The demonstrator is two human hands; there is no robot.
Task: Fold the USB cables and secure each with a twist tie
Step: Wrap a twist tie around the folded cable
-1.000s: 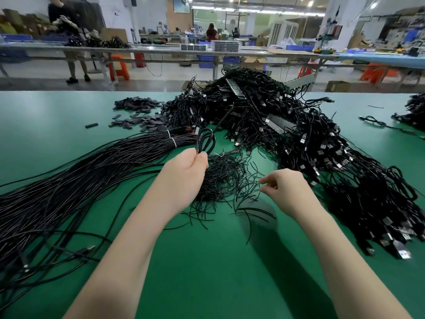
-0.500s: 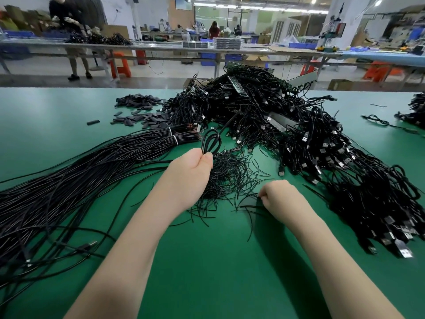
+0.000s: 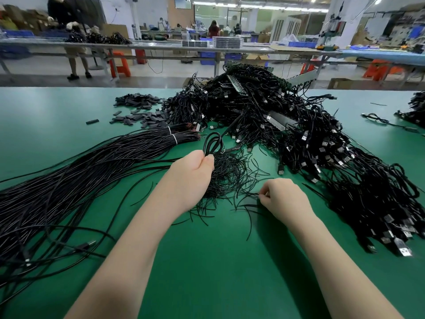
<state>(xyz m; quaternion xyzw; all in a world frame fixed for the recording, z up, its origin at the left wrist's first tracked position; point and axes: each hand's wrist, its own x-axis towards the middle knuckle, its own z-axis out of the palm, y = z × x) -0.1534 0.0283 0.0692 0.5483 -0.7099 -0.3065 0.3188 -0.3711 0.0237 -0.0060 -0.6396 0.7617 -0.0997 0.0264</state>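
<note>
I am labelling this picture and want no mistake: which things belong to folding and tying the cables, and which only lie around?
For the job:
- folded cable, held by left hand
- twist ties, one pinched by right hand
- loose cables
- heap of cables

Just lying about:
- small black pieces on the green table
- orange stools
- blue bins
</note>
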